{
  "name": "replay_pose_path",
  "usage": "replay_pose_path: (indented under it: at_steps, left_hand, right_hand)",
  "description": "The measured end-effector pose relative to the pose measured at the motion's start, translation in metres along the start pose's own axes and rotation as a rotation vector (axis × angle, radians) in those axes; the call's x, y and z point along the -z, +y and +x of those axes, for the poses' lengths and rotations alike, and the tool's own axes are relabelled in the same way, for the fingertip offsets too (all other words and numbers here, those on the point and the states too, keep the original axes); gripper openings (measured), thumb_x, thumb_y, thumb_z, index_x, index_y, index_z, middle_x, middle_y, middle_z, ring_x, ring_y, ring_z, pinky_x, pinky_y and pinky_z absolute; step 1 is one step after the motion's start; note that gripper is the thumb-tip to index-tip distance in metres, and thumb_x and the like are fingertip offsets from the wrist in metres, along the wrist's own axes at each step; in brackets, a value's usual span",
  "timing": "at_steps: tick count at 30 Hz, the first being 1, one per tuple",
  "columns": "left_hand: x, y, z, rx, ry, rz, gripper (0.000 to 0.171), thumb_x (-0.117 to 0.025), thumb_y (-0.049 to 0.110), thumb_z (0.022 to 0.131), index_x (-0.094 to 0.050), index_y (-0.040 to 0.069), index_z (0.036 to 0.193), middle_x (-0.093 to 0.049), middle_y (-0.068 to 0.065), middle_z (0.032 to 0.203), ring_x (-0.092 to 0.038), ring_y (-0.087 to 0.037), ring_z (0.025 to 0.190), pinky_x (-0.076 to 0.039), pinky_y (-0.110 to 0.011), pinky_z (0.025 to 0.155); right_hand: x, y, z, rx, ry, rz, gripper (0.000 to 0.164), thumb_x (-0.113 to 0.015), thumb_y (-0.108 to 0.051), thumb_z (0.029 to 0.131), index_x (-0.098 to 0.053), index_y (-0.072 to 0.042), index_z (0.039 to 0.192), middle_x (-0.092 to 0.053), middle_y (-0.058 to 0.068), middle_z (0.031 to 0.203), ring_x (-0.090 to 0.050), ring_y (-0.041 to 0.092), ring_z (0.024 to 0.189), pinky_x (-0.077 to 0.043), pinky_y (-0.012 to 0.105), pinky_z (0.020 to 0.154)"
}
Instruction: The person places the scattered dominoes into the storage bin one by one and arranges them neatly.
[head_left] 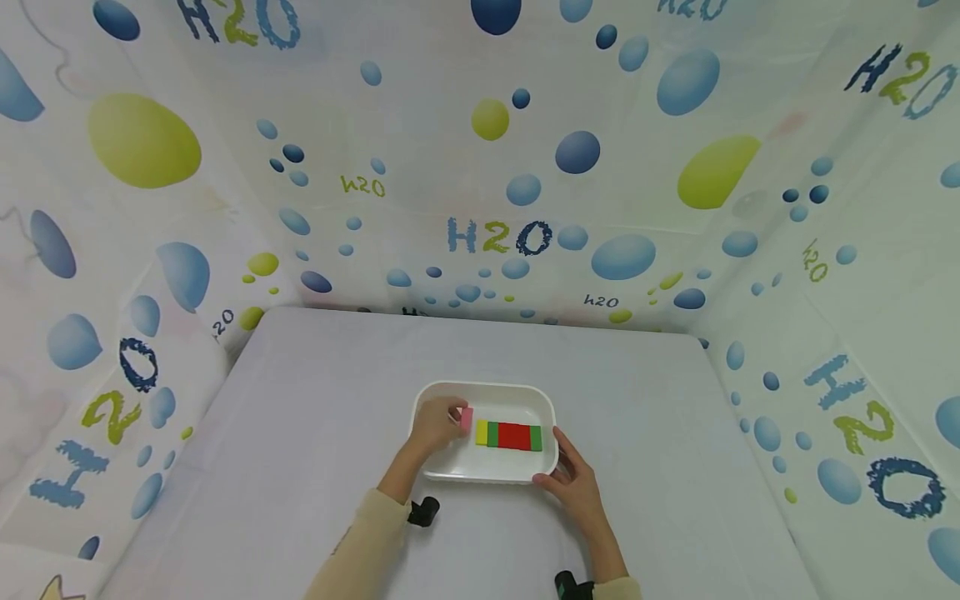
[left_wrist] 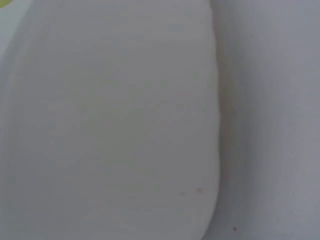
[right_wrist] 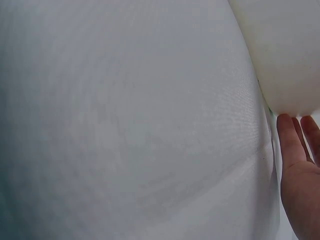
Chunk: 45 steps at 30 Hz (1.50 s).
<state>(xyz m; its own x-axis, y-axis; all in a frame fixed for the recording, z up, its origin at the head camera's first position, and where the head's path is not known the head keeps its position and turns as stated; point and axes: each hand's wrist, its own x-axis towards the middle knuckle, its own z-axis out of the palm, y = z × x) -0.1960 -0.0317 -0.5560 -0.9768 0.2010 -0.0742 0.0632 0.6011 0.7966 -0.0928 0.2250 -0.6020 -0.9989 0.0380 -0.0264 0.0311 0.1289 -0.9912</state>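
Note:
In the head view a white tray lies on the table. My left hand reaches over the tray's left side and pinches a pink block between thumb and fingers. Just right of it, a row of blocks runs across the tray: a yellow block, a green block, a red part and another green block. My right hand holds the tray's near right corner, thumb at the front edge and fingers along the right side. Its fingers meet the tray wall in the right wrist view.
A white cloth covers the table. Around it hangs a white curtain printed with blue and green drops and H2O lettering. Black wrist devices sit by both sleeves. The left wrist view is filled mostly by the tray.

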Motion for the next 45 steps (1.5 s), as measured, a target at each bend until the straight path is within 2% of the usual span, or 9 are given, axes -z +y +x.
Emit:
replay_pose_path:
  at_steps: [12,29,38,45]
  left_hand:
    - [-0.009,-0.001,-0.002,0.099,-0.038,0.069,0.043,-0.08,0.0,0.072,-0.068,0.002,0.113,-0.063,-0.005,0.083,-0.053,-0.017,0.073,-0.048,-0.027,0.064]
    - [-0.014,-0.006,0.0,0.056,-0.041,0.061,0.044,-0.083,-0.002,0.065,-0.068,-0.003,0.106,-0.063,-0.006,0.077,-0.054,-0.015,0.068,-0.047,-0.026,0.062]
    - [-0.016,-0.005,0.0,0.03,-0.047,0.071,0.041,-0.084,-0.001,0.064,-0.068,-0.003,0.103,-0.063,-0.005,0.076,-0.054,-0.014,0.067,-0.046,-0.025,0.061]
    - [-0.017,-0.004,0.0,0.034,-0.046,0.068,0.04,-0.084,-0.001,0.065,-0.068,-0.002,0.102,-0.062,-0.005,0.075,-0.053,-0.014,0.067,-0.045,-0.025,0.06]
  right_hand:
    - [0.0,0.002,0.0,0.016,-0.002,0.006,0.087,-0.082,-0.002,0.074,-0.041,-0.019,0.149,-0.038,0.011,0.155,-0.043,0.037,0.136,-0.049,0.027,0.095]
    - [-0.001,-0.003,-0.002,0.011,0.004,0.005,0.088,-0.081,0.0,0.074,-0.04,-0.016,0.15,-0.038,0.013,0.154,-0.043,0.037,0.136,-0.049,0.026,0.094]
    - [-0.002,-0.003,-0.001,0.01,0.008,-0.006,0.087,-0.082,-0.001,0.074,-0.04,-0.016,0.149,-0.039,0.012,0.154,-0.044,0.038,0.136,-0.049,0.026,0.094]
    - [-0.002,-0.002,0.0,0.013,0.011,0.003,0.087,-0.081,0.001,0.074,-0.041,-0.016,0.149,-0.039,0.012,0.154,-0.044,0.037,0.135,-0.049,0.027,0.094]
